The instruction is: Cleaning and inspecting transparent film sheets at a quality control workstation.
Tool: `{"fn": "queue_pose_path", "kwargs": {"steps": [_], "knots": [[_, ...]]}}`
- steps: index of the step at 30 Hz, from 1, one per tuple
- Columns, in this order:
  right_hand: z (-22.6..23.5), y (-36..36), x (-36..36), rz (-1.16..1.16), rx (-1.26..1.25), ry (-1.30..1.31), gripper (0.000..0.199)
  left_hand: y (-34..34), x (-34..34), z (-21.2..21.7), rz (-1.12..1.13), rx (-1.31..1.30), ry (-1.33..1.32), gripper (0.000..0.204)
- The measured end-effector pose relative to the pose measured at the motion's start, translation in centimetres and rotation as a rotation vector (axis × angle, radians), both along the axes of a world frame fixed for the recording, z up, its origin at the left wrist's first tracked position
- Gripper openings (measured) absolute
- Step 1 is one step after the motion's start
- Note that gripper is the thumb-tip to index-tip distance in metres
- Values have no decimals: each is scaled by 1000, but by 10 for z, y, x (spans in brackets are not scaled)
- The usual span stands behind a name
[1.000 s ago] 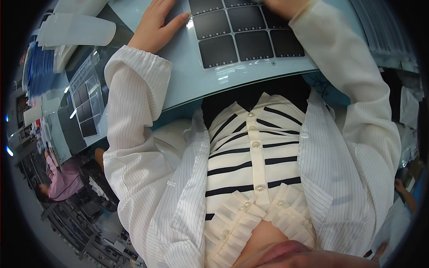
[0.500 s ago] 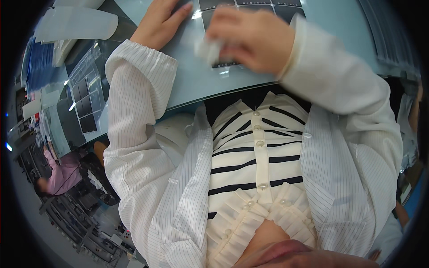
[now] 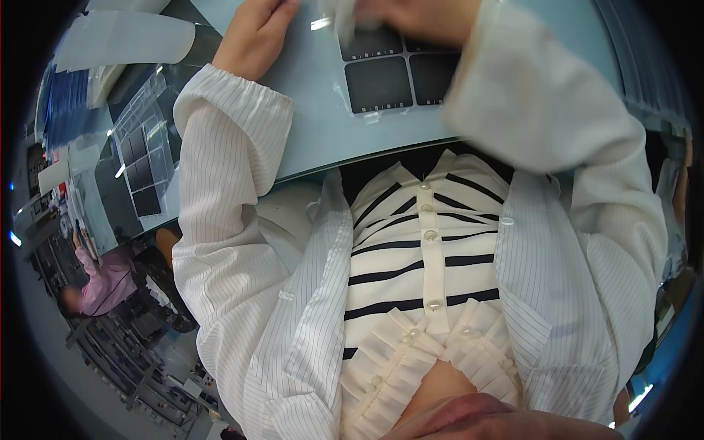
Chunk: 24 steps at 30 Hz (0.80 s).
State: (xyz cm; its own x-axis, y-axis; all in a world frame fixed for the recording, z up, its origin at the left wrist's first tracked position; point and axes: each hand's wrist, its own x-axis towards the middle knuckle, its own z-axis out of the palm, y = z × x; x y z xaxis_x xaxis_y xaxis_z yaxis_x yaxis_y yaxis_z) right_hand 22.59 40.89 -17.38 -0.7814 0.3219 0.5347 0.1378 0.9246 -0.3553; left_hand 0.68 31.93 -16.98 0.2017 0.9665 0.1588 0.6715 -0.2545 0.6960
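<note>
Under my hands, a clear glossy sheet with a grid of black rounded panels (image 3: 378,84) lies on the pale blue-green tabletop (image 3: 315,139). My right hand (image 3: 429,16) is over the upper panels, smeared by motion and partly cut off by the top edge. Its fingers are closed on a crumpled white wipe (image 3: 343,16); whether this is cloth or paper I cannot tell. To the left of the panels, my left hand (image 3: 253,38) rests near the sheet's edge. Its thumb is stretched out and nothing shows in it; the other fingertips are out of view.
Another clear sheet with black panels (image 3: 143,172) lies on the left. Beyond it are a translucent white sheet (image 3: 128,40) and a blue stack (image 3: 66,110). Stacked sheets (image 3: 645,66) line the right side. A person in pink (image 3: 106,286) sits further off at left.
My right hand has moved up, away from me, with the white wipe, uncovering the nearer panels. My left hand has shifted slightly up as well.
</note>
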Motion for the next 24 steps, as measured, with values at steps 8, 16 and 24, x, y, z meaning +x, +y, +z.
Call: {"fn": "queue_pose_path", "kwargs": {"steps": [8, 16, 24], "knots": [[-10, -12, -23, 48, -74, -26, 20, -5, -3, -10, 90, -23, -339, 49], [-14, 14, 2, -220, 83, 16, 18, 2, 13, 5, 145, -46, -223, 51], [-12, 71, 37, -435, -92, 100, 17, 1, 8, 3, 107, -15, -197, 49]]}}
